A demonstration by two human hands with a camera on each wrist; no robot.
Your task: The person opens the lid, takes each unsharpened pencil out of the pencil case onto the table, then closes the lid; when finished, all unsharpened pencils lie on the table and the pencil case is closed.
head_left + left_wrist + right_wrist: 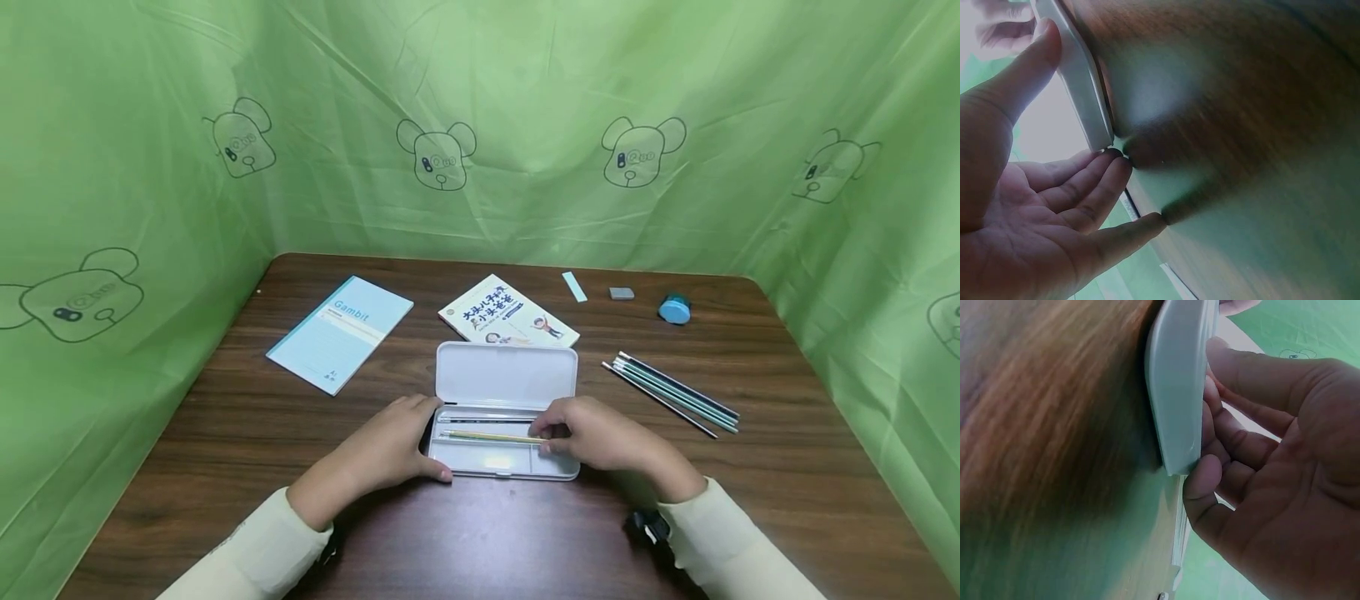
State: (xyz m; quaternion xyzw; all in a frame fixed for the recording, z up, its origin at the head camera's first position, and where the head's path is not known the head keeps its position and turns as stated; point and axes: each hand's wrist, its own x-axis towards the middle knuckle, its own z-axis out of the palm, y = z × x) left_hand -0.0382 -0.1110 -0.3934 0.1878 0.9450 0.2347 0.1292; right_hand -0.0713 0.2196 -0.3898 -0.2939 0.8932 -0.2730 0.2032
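An open white pencil case (506,375) lies before me with its lid tipped back. A dark pencil (487,421) lies along its rear part, and a yellow-green pencil (487,437) lies lengthwise in front of it. My right hand (588,433) reaches over the right end, thumb and fingers pinching the yellow-green pencil's end. In the right wrist view the case's side wall (1179,387) hides the pencil. My left hand (390,442) holds the case's left end, thumb at the front corner and fingers toward the hinge. In the left wrist view its fingertips touch the case's corner.
Several pencils (675,392) lie bundled at the right. Behind the case is a white picture book (480,304), with a light blue notebook (341,333) to the left. A pale strip (574,287), a grey eraser (621,293) and a blue round object (675,310) lie farther back.
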